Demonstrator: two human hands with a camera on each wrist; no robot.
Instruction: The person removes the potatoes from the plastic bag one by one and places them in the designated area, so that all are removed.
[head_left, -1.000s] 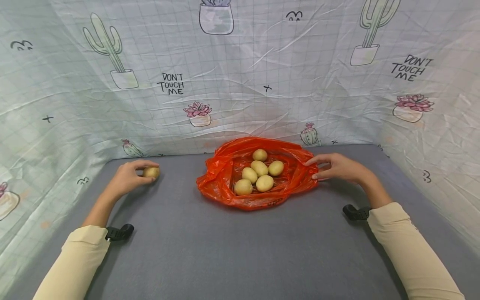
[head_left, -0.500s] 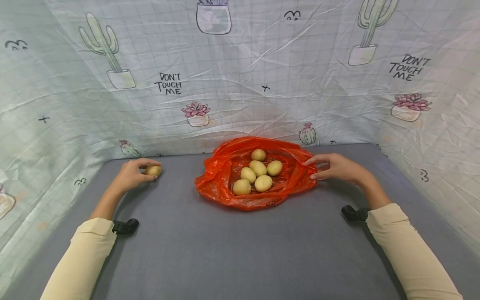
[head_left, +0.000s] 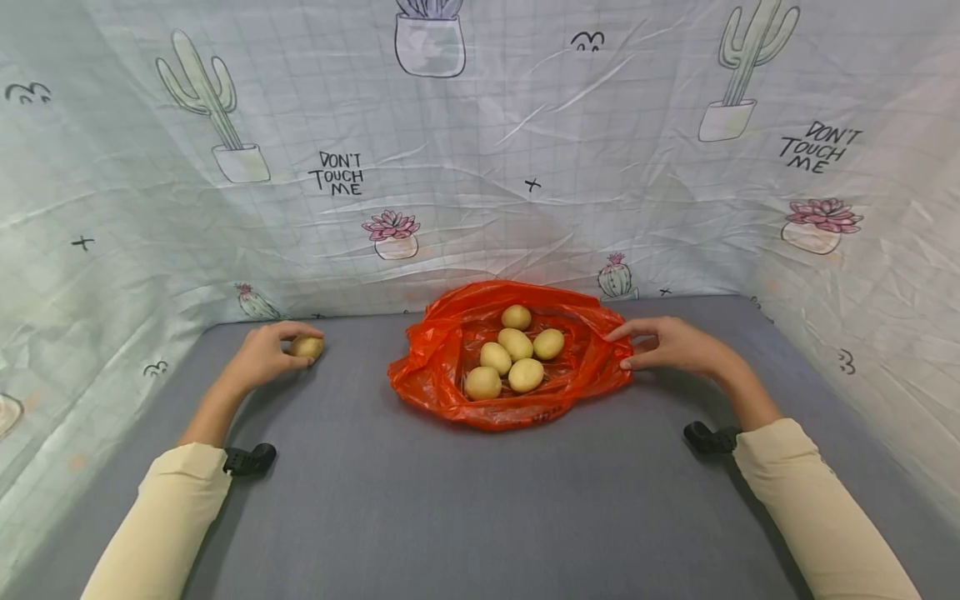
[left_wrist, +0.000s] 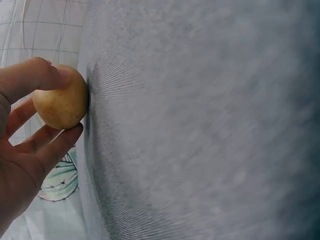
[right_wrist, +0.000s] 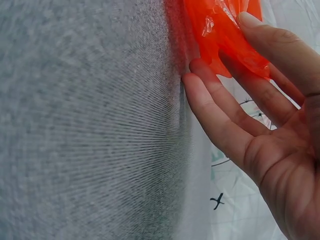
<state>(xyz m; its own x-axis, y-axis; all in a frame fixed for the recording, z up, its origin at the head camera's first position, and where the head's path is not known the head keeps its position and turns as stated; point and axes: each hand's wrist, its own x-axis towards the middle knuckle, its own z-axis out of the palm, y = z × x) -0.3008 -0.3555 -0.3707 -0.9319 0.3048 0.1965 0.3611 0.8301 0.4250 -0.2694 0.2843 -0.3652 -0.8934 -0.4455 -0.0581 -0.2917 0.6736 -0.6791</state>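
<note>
At the far left of the table, my left hand (head_left: 262,358) holds a single pale yellow potato (head_left: 306,347) between thumb and fingers. The left wrist view shows this potato (left_wrist: 61,107) at the grey surface, the thumb across its upper side and fingertips below. A thin red plastic bag (head_left: 420,382) lies spread with its mouth up at the middle back. Several potatoes (head_left: 515,342) sit inside it. My right hand (head_left: 675,346) pinches the bag's right edge; in the right wrist view the thumb lies on the red plastic (right_wrist: 220,30) with the index finger behind it.
A grey cloth-covered table (head_left: 465,508) stretches in front of the bag. Printed curtains (head_left: 480,150) with cactus drawings hang close behind and along both sides. Black wrist cameras, such as the left one (head_left: 251,460), stick out from both cuffs.
My left hand has shifted slightly to the right with the potato over the last second. The head view has tilted a little. The right hand stays at the bag's edge.
</note>
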